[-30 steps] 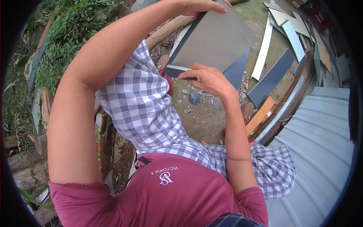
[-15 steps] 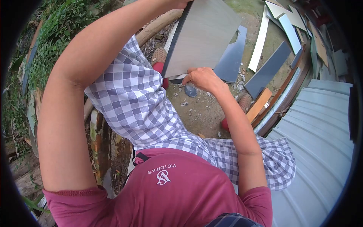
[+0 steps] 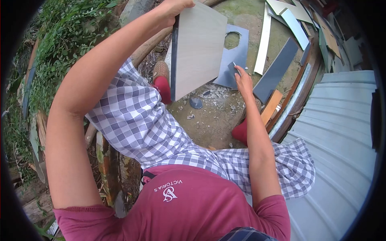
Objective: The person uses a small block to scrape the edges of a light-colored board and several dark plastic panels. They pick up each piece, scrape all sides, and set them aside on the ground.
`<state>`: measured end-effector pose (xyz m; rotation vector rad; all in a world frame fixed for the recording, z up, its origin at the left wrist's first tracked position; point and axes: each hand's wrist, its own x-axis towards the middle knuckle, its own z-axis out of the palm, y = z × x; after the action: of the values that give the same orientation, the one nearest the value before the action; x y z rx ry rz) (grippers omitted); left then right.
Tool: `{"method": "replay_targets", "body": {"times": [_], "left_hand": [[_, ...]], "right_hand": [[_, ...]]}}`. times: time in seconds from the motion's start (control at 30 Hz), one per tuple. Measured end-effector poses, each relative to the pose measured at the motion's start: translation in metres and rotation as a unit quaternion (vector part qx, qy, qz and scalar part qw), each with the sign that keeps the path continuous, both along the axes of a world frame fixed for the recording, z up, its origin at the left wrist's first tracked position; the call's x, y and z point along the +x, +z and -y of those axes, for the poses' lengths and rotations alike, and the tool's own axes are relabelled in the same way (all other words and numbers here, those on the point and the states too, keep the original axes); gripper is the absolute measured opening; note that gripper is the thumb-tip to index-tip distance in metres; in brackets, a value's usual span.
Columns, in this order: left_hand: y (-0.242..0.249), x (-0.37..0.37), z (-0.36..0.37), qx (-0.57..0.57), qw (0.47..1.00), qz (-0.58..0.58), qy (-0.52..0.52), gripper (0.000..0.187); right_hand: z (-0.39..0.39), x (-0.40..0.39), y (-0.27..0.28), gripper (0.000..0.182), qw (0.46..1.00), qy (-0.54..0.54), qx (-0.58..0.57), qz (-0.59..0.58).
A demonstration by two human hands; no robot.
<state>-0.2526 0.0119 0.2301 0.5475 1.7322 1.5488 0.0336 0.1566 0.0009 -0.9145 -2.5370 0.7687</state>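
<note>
My left hand (image 3: 179, 7) is closed around the upper corner of a large flat panel (image 3: 199, 50), pale grey-beige with a dark edge. The panel stands tilted beside my left foot, its lower corner close to the ground. Off to its right, my right hand (image 3: 243, 80) pinches a small dark grey flat piece (image 3: 232, 67). That piece is over a grey slab (image 3: 237, 52) with a rough round hole, which lies partly behind the panel. A round dark disc (image 3: 196, 103) rests on the ground below the panel, with pale broken chips (image 3: 215, 91) around it.
A long white strip (image 3: 263, 44), a dark grey plank (image 3: 276, 70) and a light blue board (image 3: 294, 29) lie to the right. Closer in are an orange-brown wood piece (image 3: 272, 106) and corrugated metal sheeting (image 3: 331, 132). Leafy plants (image 3: 60, 52) and logs border the left.
The panel has shifted left and down with my left hand. My right hand has left its lower edge, moved right, and now shows a small dark piece in its fingers.
</note>
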Motion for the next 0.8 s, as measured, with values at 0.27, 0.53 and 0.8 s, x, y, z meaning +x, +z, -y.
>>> {"method": "replay_targets", "body": {"times": [0.27,0.53,0.8], "left_hand": [[0.008,0.023,0.015,0.016,0.998,0.045,0.044,0.043],[0.047,0.096,0.034,-0.040,0.997,-0.006,-0.059,0.029],[0.047,0.109,0.032,-0.045,0.995,-0.031,-0.084,0.027]], "right_hand": [[0.070,-0.077,0.166,0.045,0.820,0.074,-0.459,-0.335],[0.032,-0.065,0.248,0.036,0.848,0.070,-0.346,-0.395],[0.033,-0.081,0.230,0.033,0.904,0.099,-0.298,-0.291]]}}
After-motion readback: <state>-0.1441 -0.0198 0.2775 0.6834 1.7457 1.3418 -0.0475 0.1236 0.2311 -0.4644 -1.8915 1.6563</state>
